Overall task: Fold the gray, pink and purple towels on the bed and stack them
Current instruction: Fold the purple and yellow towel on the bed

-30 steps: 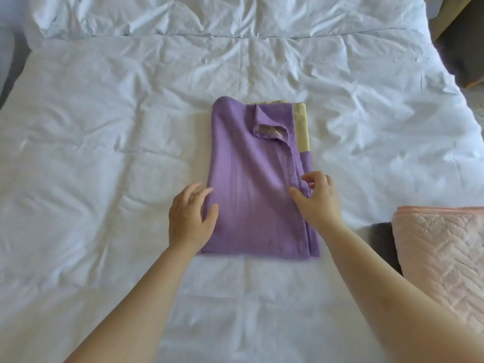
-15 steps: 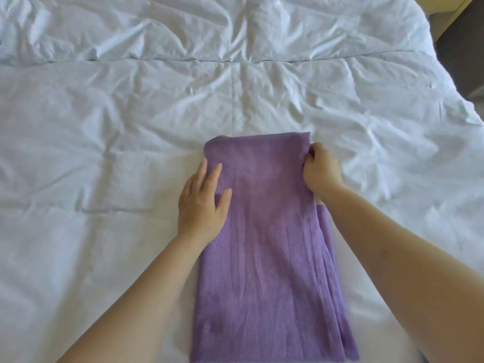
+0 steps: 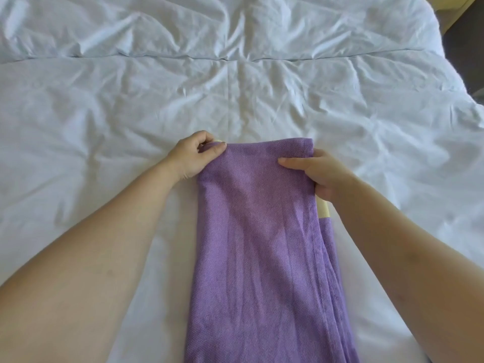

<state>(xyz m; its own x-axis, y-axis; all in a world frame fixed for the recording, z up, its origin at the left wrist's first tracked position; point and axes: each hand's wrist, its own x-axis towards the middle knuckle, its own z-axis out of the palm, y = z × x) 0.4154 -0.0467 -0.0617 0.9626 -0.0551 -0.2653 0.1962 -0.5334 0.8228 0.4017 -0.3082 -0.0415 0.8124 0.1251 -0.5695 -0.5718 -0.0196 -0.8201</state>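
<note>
Covering most of view: rumpled white bed point(image 3: 104, 100), seam across far part. Dark floor point(image 3: 466, 48) past bed edge, top right. Purple towel point(image 3: 256, 244) folded into long strip at bed centre, running from bottom of view to hands. Left hand point(image 3: 195, 158) pinches far left corner, fingers curled, thumb on top. Right hand point(image 3: 322, 174) grips far right edge, thumb across top, fingers tucked beneath. Cream band point(image 3: 322, 209) shows just below right hand.

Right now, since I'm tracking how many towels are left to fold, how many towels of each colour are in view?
Purple towel: 1
Other colours: 0
Total: 1
</note>
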